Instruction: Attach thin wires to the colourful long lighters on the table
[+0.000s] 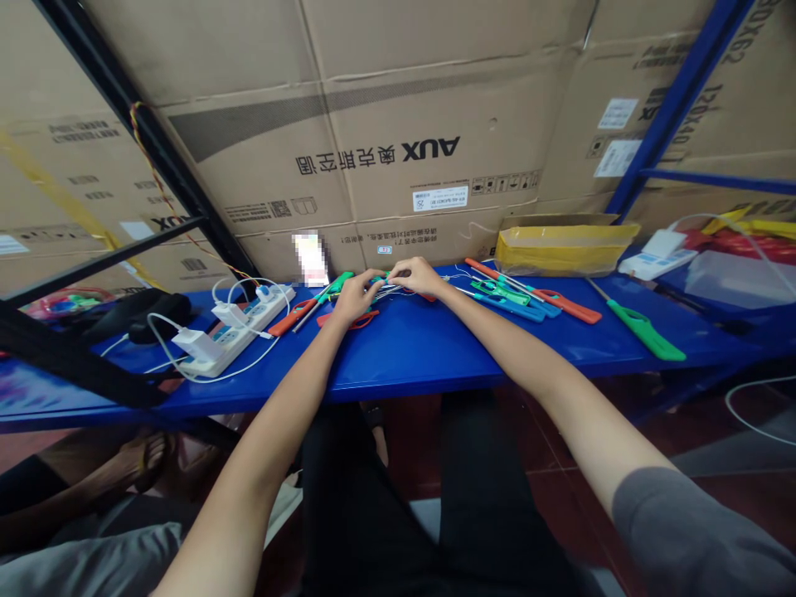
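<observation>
both arms reach straight out to the upper middle of the frame, meeting over the blue shelf [404, 348]. the left hand [356, 295] and right hand [415, 276] have fingers curled together, pinching a bundle of thin metal rods [386, 289] between them. a white power strip [240, 329] lies at the left, and coloured long lighters [528, 298] lie at the right.

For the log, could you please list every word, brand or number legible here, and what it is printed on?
"AUX", printed upside down, on the big cardboard box behind the blue table.
Chinese characters beside it: upside down, not read with certainty.
White stickers and the right-hand box print: too small.
Power strip: no legible text.
</observation>
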Motion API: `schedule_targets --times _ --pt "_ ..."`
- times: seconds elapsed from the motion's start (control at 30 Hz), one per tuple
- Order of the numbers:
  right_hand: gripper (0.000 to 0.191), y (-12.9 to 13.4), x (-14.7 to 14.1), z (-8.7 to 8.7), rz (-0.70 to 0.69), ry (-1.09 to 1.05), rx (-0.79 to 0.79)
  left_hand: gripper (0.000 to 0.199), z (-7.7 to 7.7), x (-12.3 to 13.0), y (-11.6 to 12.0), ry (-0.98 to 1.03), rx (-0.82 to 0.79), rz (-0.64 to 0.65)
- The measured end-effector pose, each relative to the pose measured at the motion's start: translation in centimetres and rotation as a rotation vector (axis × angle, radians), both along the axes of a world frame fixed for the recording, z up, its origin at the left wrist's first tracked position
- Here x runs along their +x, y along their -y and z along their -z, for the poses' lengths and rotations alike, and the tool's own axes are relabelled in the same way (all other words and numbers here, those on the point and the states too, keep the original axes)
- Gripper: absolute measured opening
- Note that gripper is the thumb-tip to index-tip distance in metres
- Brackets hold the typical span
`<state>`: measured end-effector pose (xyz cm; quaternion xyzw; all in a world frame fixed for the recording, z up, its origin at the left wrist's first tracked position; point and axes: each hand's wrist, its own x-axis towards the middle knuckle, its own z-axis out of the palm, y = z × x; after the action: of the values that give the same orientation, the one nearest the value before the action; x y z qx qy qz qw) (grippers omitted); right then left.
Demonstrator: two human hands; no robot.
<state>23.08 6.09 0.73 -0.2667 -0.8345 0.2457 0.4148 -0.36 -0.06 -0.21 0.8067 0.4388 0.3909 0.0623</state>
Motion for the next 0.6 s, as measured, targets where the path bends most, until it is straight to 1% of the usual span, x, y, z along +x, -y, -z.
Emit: schedule_targets --times 0.17,0.27,0.4,0.6 --pt "0.011 0.1 0.0 0.1 0.010 0.003 -0.021 0.038 0.4 -0.2 -0.3 0.084 -0.057 -0.028" --pt "0.015 0.1 -0.1 0.4 0.030 -0.031 -0.021 0.034 0.4 -0.3 -0.3 0.138 -0.089 -0.040" --pt "0.013 -0.1 0.0 0.8 0.056 -0.029 0.000 0.025 0.3 -0.5 -0.4 0.117 -0.055 -0.058" --pt "0.014 -0.2 0.0 1.1 0.037 -0.023 0.013 0.023 0.3 -0.6 -0.5 0.082 -0.037 -0.071"
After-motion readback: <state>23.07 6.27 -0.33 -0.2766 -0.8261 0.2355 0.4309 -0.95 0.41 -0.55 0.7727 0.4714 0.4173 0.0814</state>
